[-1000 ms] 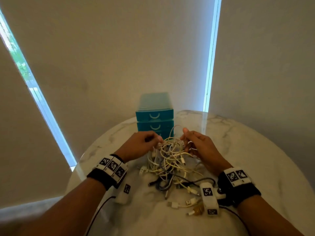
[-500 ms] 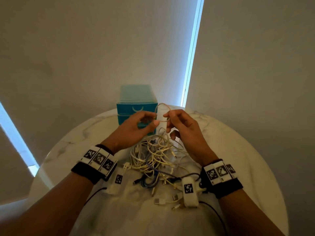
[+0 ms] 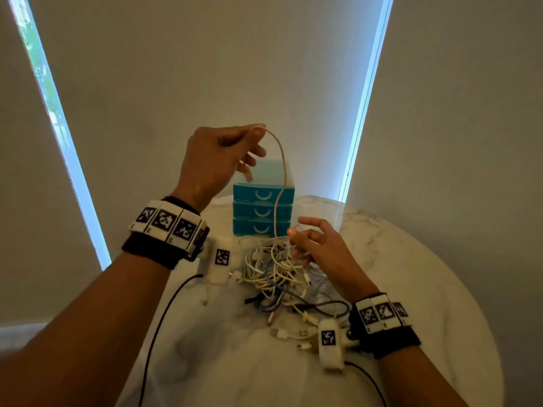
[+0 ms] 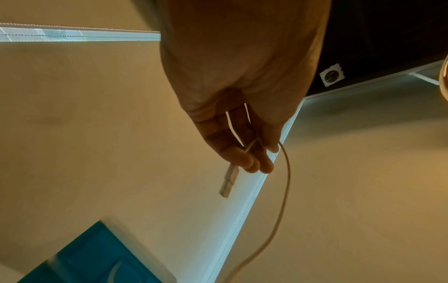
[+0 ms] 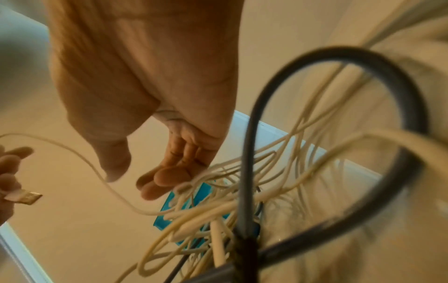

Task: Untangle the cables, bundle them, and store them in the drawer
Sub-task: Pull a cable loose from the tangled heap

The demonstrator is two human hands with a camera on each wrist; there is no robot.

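A tangle of white, blue and dark cables (image 3: 276, 271) lies on the round marble table (image 3: 411, 289). My left hand (image 3: 255, 135) is raised above it and pinches one white cable (image 3: 283, 177) near its end. The USB plug (image 4: 229, 181) hangs below the fingers. That cable drops in front of the teal three-drawer unit (image 3: 263, 210), whose drawers look closed, into the tangle. My right hand (image 3: 305, 239) hovers over the pile with relaxed, spread fingers. In the right wrist view its fingertips (image 5: 155, 183) touch loose strands of the tangle (image 5: 218, 210) without gripping.
Window blinds and bright gaps stand behind the table. A black lead (image 3: 164, 318) runs from my left wrist camera toward the table's near edge. Loose plugs (image 3: 282, 333) lie at the front of the pile. Bare marble (image 3: 440, 304) stretches to the right.
My left hand has risen, drawing one white cable up out of the tangle. My right hand has let go of that loop and dropped to the pile with its fingers spread.
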